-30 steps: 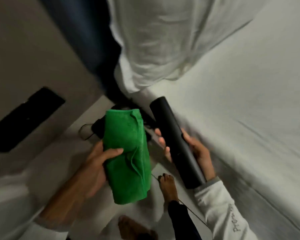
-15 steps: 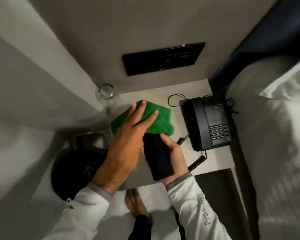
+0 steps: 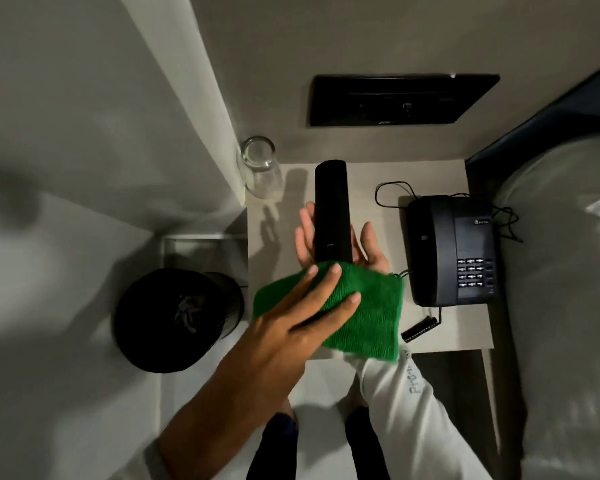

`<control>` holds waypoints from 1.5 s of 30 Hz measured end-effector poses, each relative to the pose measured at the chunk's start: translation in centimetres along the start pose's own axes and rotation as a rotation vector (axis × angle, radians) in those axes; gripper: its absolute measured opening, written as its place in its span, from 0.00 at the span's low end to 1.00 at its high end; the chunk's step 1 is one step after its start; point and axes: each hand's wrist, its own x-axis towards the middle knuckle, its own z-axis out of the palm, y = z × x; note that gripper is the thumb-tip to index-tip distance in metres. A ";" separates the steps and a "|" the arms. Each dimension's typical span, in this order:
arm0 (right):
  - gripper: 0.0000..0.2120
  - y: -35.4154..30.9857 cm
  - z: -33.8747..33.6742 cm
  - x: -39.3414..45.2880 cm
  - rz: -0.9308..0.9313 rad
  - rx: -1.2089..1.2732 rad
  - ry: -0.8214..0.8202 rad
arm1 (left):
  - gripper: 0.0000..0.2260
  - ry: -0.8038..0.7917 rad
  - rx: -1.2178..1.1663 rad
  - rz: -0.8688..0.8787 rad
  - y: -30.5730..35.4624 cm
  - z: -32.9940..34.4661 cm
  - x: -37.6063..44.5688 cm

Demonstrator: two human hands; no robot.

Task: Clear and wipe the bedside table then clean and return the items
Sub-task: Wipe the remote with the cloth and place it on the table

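A long black remote [image 3: 330, 209] lies in the palm of my right hand [image 3: 364, 251], held over the pale bedside table [image 3: 361, 181]. My left hand [image 3: 305, 317] presses a folded green cloth [image 3: 364, 320] flat over the remote's near end and my right wrist. The far end of the remote sticks out past the cloth. A black desk phone [image 3: 454, 251] sits on the right side of the table, with its coiled cord [image 3: 420, 329] trailing at the front. A clear glass carafe [image 3: 258, 166] stands at the table's back left corner.
A black waste bin [image 3: 174, 320] stands on the floor left of the table. A black switch panel [image 3: 399, 100] is on the wall behind. The white bed [image 3: 568, 271] runs along the right side. My feet are below, on the floor.
My view swung from the bed to the bedside table. The cloth slid from the remote's far end back toward me, so the far end now shows.
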 end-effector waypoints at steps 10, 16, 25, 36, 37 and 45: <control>0.36 -0.5 -2.1 1.0 0.120 -0.255 -0.094 | 0.21 0.579 -0.378 -0.361 -2.9 -6.5 4.5; 0.16 -0.1 -2.1 -0.1 0.051 -0.144 -0.019 | 0.30 0.062 0.065 -0.127 -1.6 -1.4 8.4; 0.22 -1.8 -1.1 -0.4 -0.059 -0.004 -0.053 | 0.22 0.197 -0.135 -0.169 -1.3 2.6 10.0; 0.20 -4.2 -4.2 3.2 0.020 0.005 -0.143 | 0.23 0.061 -0.302 -0.175 -1.3 2.6 7.3; 0.20 -4.6 -4.1 3.2 0.066 -0.015 -0.131 | 0.23 0.035 -0.304 -0.162 -1.2 2.1 6.9; 0.13 -5.5 -3.2 2.7 0.059 -0.250 0.154 | 0.24 0.193 -0.833 -0.455 -0.3 -4.5 4.0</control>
